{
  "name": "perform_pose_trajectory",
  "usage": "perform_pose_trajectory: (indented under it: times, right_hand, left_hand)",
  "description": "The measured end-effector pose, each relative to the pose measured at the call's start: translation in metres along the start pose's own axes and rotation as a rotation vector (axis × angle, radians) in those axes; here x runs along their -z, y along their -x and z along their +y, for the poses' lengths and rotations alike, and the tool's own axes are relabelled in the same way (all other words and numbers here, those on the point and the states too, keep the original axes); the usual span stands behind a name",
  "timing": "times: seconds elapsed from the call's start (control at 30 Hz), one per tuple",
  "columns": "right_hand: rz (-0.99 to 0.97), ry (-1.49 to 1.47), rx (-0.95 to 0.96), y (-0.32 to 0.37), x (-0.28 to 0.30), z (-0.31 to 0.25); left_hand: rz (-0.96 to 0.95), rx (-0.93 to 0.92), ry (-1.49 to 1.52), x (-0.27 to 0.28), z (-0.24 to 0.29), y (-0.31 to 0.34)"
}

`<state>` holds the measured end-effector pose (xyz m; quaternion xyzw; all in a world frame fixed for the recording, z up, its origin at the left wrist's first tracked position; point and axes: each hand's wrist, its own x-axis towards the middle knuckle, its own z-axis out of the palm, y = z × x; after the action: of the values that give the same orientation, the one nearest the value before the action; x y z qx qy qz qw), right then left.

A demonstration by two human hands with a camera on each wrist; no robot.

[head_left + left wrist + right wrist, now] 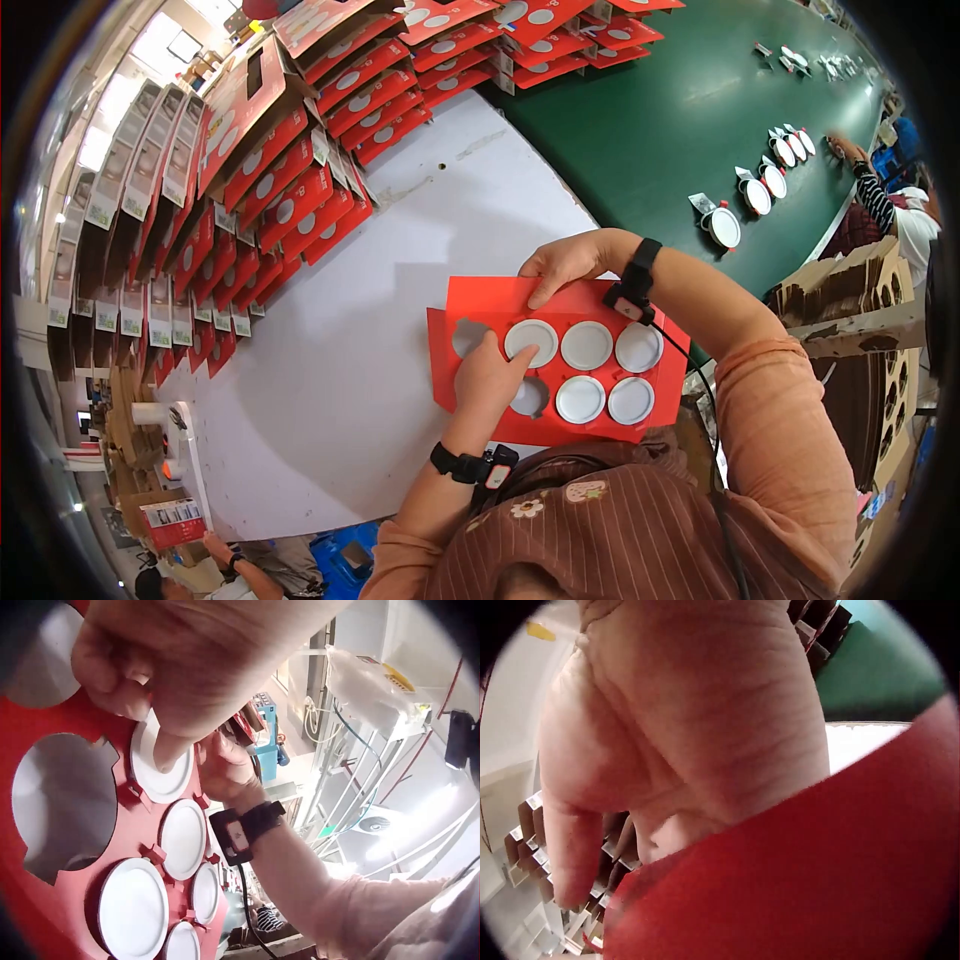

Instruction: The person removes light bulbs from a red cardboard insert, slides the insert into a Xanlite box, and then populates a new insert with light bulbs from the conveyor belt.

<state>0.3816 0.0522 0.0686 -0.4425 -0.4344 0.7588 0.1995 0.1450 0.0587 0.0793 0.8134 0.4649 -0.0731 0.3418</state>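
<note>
A red cardboard tray (465,292) with round cut-outs lies before the person, close to the body. Several round white downlights (580,400) sit in its cut-outs, small red clips showing at their rims in the left wrist view. Two cut-outs show grey with no downlight, one a large hole (64,799) in the left wrist view. My left hand (487,382) holds a downlight (531,343) in the upper row, thumb on its white face and fingers curled at its edge. At the far edge, my right hand (570,262) grips the tray, some fingers hidden behind the red card.
Stacked red boxes (290,205) with white circles fill the left and back of the white table (330,430). On the green table (620,150) more downlights (722,228) lie in a row, near another person's hand (848,148). Brown cardboard (850,285) stands at the right.
</note>
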Motion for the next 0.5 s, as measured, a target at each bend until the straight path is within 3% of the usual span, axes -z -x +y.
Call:
perform_pose_trajectory:
  times: [0.17, 0.23, 0.27, 0.3, 0.33, 0.4, 0.5]
  right_hand:
    - [0.150, 0.080, 0.034, 0.009, -0.013, -0.005]
    - [0.298, 0.349, 0.076, -0.003, -0.008, 0.006]
    - [0.398, 0.558, 0.096, -0.004, -0.007, 0.011]
    - [0.430, 0.562, 0.089, 0.009, -0.012, 0.012]
    - [0.720, 0.696, 0.085, 0.025, -0.018, 0.013]
    - [1.285, 0.894, 0.153, 0.060, -0.020, 0.017]
    - [1.969, 0.769, -0.021, 0.127, -0.003, 0.065]
  left_hand:
    - [0.121, -0.093, 0.015, -0.012, -0.011, -0.005]
    - [0.130, -0.128, 0.065, -0.018, -0.021, -0.010]
    - [0.059, -0.040, 0.119, -0.014, -0.019, -0.009]
    - [0.177, -0.118, 0.081, -0.014, -0.022, -0.010]
    - [0.177, -0.144, 0.082, -0.011, -0.025, -0.012]
    - [0.015, 0.144, 0.193, 0.013, -0.010, 0.002]
    - [0.135, 0.087, 0.218, 0.009, -0.053, -0.016]
